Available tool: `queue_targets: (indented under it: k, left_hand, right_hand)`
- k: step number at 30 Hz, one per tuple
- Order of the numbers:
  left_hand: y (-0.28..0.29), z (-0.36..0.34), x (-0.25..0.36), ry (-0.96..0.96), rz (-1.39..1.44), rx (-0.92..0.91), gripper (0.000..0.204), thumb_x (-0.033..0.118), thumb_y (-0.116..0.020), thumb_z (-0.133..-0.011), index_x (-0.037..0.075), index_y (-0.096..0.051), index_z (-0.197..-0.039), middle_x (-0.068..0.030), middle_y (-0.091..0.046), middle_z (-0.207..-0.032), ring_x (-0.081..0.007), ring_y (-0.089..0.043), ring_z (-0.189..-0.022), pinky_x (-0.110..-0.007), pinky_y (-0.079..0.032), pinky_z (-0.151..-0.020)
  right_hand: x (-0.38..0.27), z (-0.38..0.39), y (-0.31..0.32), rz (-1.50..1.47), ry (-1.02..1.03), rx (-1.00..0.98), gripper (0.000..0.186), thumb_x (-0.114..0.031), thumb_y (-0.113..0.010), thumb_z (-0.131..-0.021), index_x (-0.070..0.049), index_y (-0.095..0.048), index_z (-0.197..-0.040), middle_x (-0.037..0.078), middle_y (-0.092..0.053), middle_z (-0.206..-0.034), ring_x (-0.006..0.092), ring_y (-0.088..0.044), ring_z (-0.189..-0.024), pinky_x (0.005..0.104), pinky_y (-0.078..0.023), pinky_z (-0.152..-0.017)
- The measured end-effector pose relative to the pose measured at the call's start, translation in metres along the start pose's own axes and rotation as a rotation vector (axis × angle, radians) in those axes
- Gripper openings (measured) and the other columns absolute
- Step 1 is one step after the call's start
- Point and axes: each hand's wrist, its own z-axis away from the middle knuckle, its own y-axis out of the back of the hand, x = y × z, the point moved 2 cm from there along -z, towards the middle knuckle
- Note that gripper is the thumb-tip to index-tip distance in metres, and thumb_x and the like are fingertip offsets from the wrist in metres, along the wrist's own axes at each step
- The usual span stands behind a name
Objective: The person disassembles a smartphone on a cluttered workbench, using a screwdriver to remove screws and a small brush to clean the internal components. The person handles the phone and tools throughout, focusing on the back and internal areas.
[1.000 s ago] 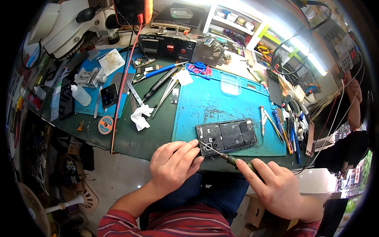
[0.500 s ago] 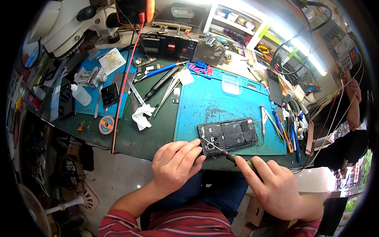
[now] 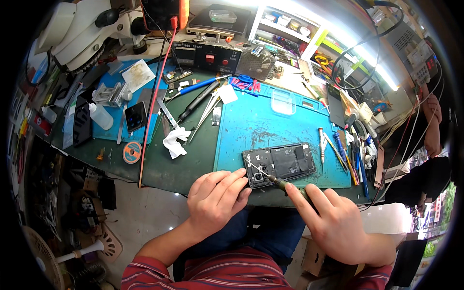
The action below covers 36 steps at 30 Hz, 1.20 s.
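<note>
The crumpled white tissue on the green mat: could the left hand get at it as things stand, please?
Probably yes. The crumpled white tissue lies in the open on the dark green mat, up and to the left of the left hand, with bare mat between them. That hand now steadies the opened black phone, so it would have to let go.

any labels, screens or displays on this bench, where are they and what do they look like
Black station box: rear centre, rectangular, pale label strip, red switch.
Grey power supply: far right, boxy, small red-lit displays.
Dark phone: left, flat black screen, unlit.
Opened phone: blue mat, near both hands, back off.
</note>
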Motion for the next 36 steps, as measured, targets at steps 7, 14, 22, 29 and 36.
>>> queue_targets:
  k: [7, 14, 22, 29, 36]
  left_hand:
    - [0.0, 0.001, -0.001, 0.027, 0.029, 0.011, 0.028, 0.014, -0.085, -0.087, 0.009, -0.076, -0.113, -0.0017, -0.082, -0.116, -0.0215, -0.072, -0.101, -0.037, -0.055, -0.088]
    - [0.001, -0.001, 0.0, 0.041, 0.03, 0.015, 0.036, 0.014, -0.085, -0.088, 0.007, -0.075, -0.121, -0.0014, -0.08, -0.113, -0.0201, -0.072, -0.101, -0.037, -0.056, -0.087]
    - [-0.001, 0.0, 0.0, 0.043, 0.015, 0.025, 0.042, 0.008, -0.084, -0.081, 0.009, -0.078, -0.122, -0.0029, -0.078, -0.108, -0.0221, -0.071, -0.1, -0.038, -0.055, -0.086]
    - [0.0, -0.001, 0.001, 0.044, -0.005, 0.016, 0.044, 0.007, -0.082, -0.081, 0.008, -0.077, -0.124, -0.0024, -0.078, -0.107, -0.0208, -0.072, -0.1, -0.037, -0.056, -0.088]
    - [0.003, 0.0, 0.0, 0.047, -0.007, -0.001, 0.043, 0.007, -0.082, -0.083, 0.007, -0.076, -0.125, -0.0015, -0.079, -0.11, -0.0197, -0.072, -0.101, -0.037, -0.057, -0.089]
  right_hand:
    - [-0.003, 0.015, 0.006, -0.01, 0.027, -0.04, 0.067, -0.012, -0.07, -0.082, -0.01, -0.069, -0.149, 0.005, -0.064, -0.11, 0.0154, -0.056, -0.075, 0.0272, -0.048, -0.058]
    - [-0.004, 0.027, 0.005, -0.037, 0.041, -0.038, 0.068, -0.012, -0.069, -0.082, -0.01, -0.069, -0.149, 0.007, -0.064, -0.113, 0.0153, -0.055, -0.074, 0.026, -0.049, -0.059]
    - [-0.009, 0.037, 0.007, -0.026, 0.049, -0.039, 0.067, -0.013, -0.068, -0.082, -0.009, -0.069, -0.149, 0.008, -0.066, -0.113, 0.0153, -0.055, -0.072, 0.0257, -0.047, -0.057]
    - [-0.01, 0.038, 0.009, -0.028, 0.036, -0.028, 0.066, -0.013, -0.068, -0.083, -0.009, -0.07, -0.148, 0.009, -0.067, -0.112, 0.0155, -0.054, -0.07, 0.0259, -0.044, -0.055]
    - [-0.01, 0.035, 0.005, -0.037, 0.033, -0.045, 0.064, -0.013, -0.067, -0.085, -0.008, -0.069, -0.149, 0.009, -0.066, -0.113, 0.0158, -0.055, -0.072, 0.0265, -0.044, -0.055]
